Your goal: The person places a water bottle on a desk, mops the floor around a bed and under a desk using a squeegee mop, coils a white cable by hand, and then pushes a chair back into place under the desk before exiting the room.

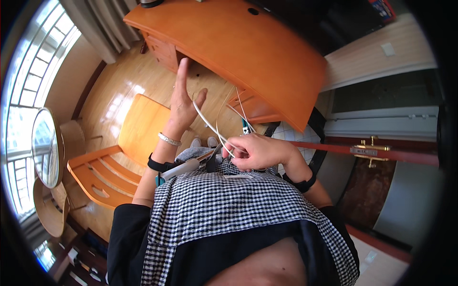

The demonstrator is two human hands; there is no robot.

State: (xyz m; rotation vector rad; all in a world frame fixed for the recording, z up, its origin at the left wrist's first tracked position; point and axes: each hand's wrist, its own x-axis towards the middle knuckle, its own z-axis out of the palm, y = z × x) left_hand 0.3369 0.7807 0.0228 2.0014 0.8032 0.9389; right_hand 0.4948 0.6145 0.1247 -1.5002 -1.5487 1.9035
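Observation:
A thin white cable curves in loops between my hands, in front of the checked apron. My right hand has its fingers closed on the cable near my waist. Raised further out, my left hand has thumb and forefinger spread; the cable passes beside its palm, and its other fingers are hidden. Under my left forearm, a white and teal rod-like handle lies against the apron. A small teal and white part shows beyond my right hand.
An orange wooden desk with a dark screen stands ahead. A wooden chair is at my left, near a round mirror and a window. To the right is a door edge with a brass handle.

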